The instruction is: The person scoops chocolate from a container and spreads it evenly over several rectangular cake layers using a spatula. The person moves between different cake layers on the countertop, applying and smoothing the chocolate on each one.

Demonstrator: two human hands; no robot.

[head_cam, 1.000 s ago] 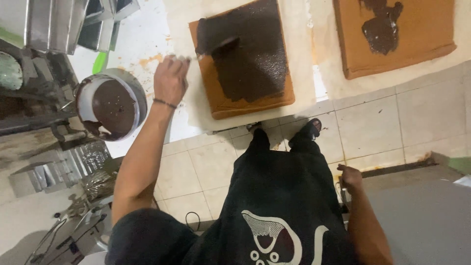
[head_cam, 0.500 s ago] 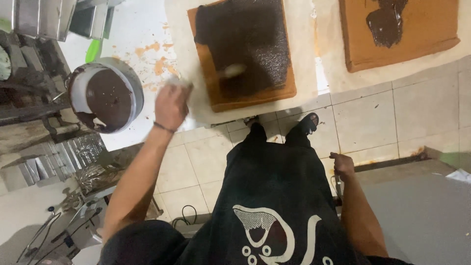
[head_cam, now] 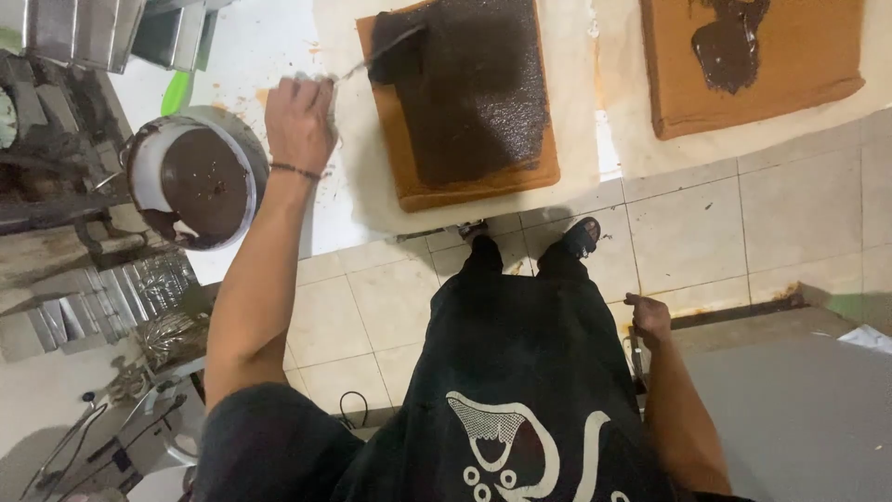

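Left hand moved up, fingers gripping spatula; two cake sheets; right fingers unclear.

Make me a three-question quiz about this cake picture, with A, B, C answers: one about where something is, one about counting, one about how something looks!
1. Where is the bowl of chocolate?
A. left of the left hand
B. on the floor
C. on a cake

2. How many flat brown cakes are there?
A. one
B. two
C. four

3. How is the near cake covered?
A. bare
B. one small blob
C. mostly spread with chocolate

Answers: 1 A, the bowl sits left of the hand holding the spatula. 2 B, the near cake and the far cake. 3 C, dark spread covers most of its top.
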